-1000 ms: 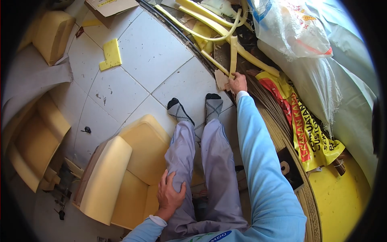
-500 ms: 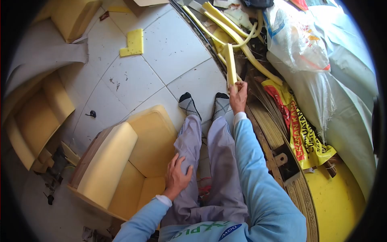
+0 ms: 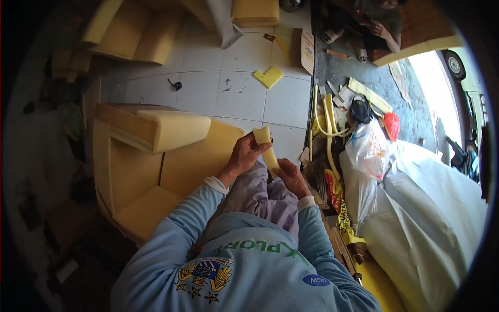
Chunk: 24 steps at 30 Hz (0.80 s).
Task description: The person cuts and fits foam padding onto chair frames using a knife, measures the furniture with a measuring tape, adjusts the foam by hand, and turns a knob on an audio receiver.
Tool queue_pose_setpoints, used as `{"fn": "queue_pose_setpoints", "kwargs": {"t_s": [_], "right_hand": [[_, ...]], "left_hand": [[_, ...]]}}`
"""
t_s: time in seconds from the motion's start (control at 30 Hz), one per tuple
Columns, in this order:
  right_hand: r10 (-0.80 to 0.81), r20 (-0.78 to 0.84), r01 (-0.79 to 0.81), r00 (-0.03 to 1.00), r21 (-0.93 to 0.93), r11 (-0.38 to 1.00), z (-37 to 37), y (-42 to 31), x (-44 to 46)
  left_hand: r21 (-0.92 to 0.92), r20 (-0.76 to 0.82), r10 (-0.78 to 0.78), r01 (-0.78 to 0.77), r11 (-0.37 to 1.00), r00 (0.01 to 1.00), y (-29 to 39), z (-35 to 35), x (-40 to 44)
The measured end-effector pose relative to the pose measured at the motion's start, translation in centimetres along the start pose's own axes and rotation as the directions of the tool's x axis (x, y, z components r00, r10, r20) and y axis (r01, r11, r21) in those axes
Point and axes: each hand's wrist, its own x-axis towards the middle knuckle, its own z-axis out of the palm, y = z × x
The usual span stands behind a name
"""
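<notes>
A short yellow foam strip (image 3: pixel 270 156) is held above my lap between both hands. My left hand (image 3: pixel 246 155) is closed on its upper end, thumb across the foam. My right hand (image 3: pixel 291 177) grips the lower end with its fingertips. Just left of my legs stands a foam-covered armchair frame (image 3: pixel 182 131), its arm and seat showing. My lower legs and feet are mostly hidden beneath my hands.
Long foam strips (image 3: pixel 329 130), a white plastic bag (image 3: pixel 369 151) and a large pale sheet (image 3: pixel 416 208) lie at the right. An L-shaped foam piece (image 3: pixel 268 77) is on the tiles. Another person (image 3: pixel 382 28) sits at the upper right.
My left hand has left my knee and taken hold of the foam strip. My right hand has brought the strip back from the floor pile toward my lap. The view has turned and widened.
</notes>
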Motion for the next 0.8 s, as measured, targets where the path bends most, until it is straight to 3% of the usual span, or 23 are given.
{"fn": "queue_pose_setpoints", "kwargs": {"t_s": [0.07, 0.1, 0.13, 0.2, 0.27, 0.3, 0.33, 0.37, 0.4, 0.43, 0.47, 0.5, 0.6, 0.63, 0.73, 0.8], "right_hand": [[-0.169, 0.048, 0.175, 0.984, -0.205, 0.963, 1.9, -1.9, -0.7], [-0.112, 0.072, 0.117, 0.991, -0.071, 0.991, 3.0, -4.7, -1.1], [-0.221, 0.104, 0.235, 0.97, -0.141, 0.962, 4.2, -6.6, -0.9], [-0.339, 0.242, 0.374, 0.909, -0.115, 0.92, 7.1, -10.9, -1.6], [-0.317, 0.435, 0.401, 0.843, -0.115, 0.909, 10.4, -14.4, -3.4], [-0.328, 0.501, 0.45, 0.801, -0.141, 0.882, 12.0, -14.5, -4.5], [-0.341, 0.567, 0.506, 0.75, -0.161, 0.847, 13.6, -14.7, -5.4], [-0.354, 0.631, 0.568, 0.69, -0.17, 0.805, 15.3, -14.8, -6.3], [-0.225, 0.687, 0.465, 0.691, -0.185, 0.866, 16.9, -14.1, -7.3], [-0.211, 0.72, 0.483, 0.661, -0.192, 0.854, 18.7, -13.0, -8.3], [-0.194, 0.753, 0.497, 0.629, -0.197, 0.845, 20.5, -11.6, -9.3], [-0.125, 0.774, 0.446, 0.62, -0.217, 0.868, 22.1, -10.2, -10.3], [0.19, 0.861, 0.275, 0.471, -0.349, 0.896, 28.0, -10.4, -15.0], [0.057, 0.843, 0.339, 0.534, -0.276, 0.899, 30.7, -10.8, -18.4], [-0.084, 0.842, 0.527, 0.532, -0.252, 0.812, 38.6, -11.5, -26.2], [-0.346, 0.865, 0.726, 0.364, -0.031, 0.687, 44.1, -8.8, -30.0]], "left_hand": [[0.244, -0.109, 0.095, -0.066, 0.967, 0.99, 2.2, -1.8, -5.2], [0.418, -0.16, 0.168, -0.087, 0.904, 0.973, 3.2, -2.5, -8.0], [0.579, -0.201, 0.232, -0.075, 0.812, 0.952, 4.2, -3.3, -10.5], [0.728, -0.261, 0.33, -0.04, 0.685, 0.907, 4.7, -4.2, -16.0], [0.827, -0.273, 0.45, -0.031, 0.561, 0.851, 4.3, -4.9, -21.4], [0.81, -0.344, 0.464, 0.008, 0.586, 0.816, 4.4, -4.6, -23.9], [0.667, -0.463, 0.406, 0.007, 0.745, 0.788, 3.8, -4.5, -26.3], [0.5, -0.563, 0.339, -0.016, 0.866, 0.754, 3.1, -4.6, -28.5], [0.314, -0.646, 0.259, -0.06, 0.948, 0.718, 2.7, -5.0, -30.4], [0.047, -0.714, 0.176, -0.204, 0.978, 0.678, 3.1, -5.4, -32.6], [-0.208, -0.756, 0.082, -0.356, 0.911, 0.65, 4.0, -5.9, -35.1], [-0.423, -0.771, -0.008, -0.502, 0.754, 0.637, 4.3, -6.7, -37.5], [-0.538, -0.83, 0.066, -0.826, 0.171, 0.554, 0.8, -10.3, -45.9], [-0.484, -0.86, 0.13, -0.869, 0.103, 0.494, -0.2, -11.4, -48.7], [-0.308, -0.939, 0.162, -0.951, -0.003, 0.304, -2.8, -13.7, -58.2], [-0.231, -0.969, 0.095, -0.972, -0.031, 0.227, -4.1, -14.2, -65.4]]}}
